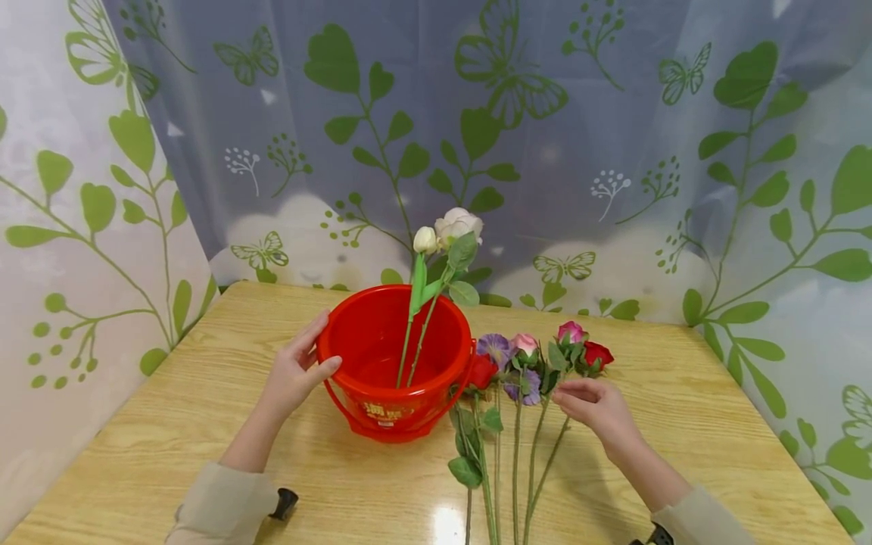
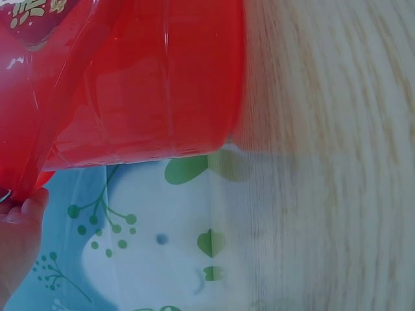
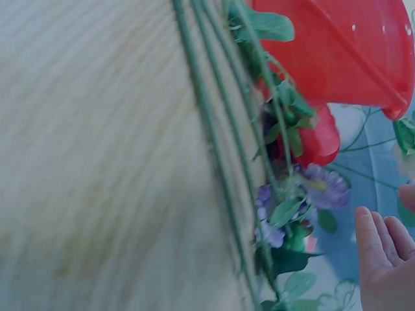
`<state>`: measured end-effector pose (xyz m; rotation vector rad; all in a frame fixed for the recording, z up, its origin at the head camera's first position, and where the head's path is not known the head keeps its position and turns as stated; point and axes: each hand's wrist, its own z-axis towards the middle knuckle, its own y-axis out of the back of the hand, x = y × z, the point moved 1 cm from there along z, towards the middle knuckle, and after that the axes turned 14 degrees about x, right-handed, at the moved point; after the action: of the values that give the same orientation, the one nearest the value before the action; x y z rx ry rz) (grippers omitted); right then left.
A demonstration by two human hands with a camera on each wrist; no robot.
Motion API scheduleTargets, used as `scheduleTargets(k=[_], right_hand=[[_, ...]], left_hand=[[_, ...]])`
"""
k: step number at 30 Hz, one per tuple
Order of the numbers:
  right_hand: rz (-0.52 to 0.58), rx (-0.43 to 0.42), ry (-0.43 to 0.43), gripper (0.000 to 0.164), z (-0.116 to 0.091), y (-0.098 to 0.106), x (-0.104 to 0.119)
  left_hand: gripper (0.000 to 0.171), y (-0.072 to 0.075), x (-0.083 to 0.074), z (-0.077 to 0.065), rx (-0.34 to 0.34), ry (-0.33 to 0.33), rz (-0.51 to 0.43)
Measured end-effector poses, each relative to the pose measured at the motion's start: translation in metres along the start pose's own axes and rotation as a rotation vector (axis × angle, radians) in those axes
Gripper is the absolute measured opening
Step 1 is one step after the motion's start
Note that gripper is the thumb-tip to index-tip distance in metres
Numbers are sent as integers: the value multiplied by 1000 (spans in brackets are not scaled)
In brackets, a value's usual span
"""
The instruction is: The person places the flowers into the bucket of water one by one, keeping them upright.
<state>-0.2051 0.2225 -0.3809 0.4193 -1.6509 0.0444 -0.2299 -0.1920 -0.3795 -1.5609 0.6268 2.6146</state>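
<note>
A red plastic bucket [image 1: 391, 412] with gold lettering stands on the table. My left hand [image 1: 289, 375] holds its left rim, thumb toward the near side; the left wrist view shows only part of that hand [image 2: 19, 240] by the rim. Inside the bucket stand two artificial flowers, a white tulip [image 1: 425, 241] and a pale rose [image 1: 458, 225], leaning right. My right hand [image 1: 599, 412] hovers by the loose flowers, its fingers extended and nothing in them. Nearest to it are a purple flower [image 1: 523, 386], a pink rose [image 1: 571, 331] and a red rose [image 1: 597, 356].
Several long-stemmed flowers lie right of the bucket, among them a light pink rose [image 1: 524, 344] and another red rose [image 1: 481, 371]. Their stems point to the near edge of the wooden table [image 1: 368, 484]. A curtain [image 1: 422, 113] with leaf and butterfly prints hangs behind.
</note>
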Motion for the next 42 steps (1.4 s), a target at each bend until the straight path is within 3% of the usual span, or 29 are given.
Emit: scheduleTargets(k=[16, 24, 33, 42], right_hand=[[48, -20, -101, 47, -12, 16, -34], [209, 82, -138, 48, -12, 19, -45], [324, 122, -199, 48, -6, 20, -57], [339, 67, -245, 42, 3, 16, -59]], left_hand=[[60, 0, 2, 0, -7, 5, 14], [60, 0, 2, 1, -4, 4, 3], [59, 0, 0, 1, -16, -6, -5], [58, 0, 0, 0, -20, -23, -11]])
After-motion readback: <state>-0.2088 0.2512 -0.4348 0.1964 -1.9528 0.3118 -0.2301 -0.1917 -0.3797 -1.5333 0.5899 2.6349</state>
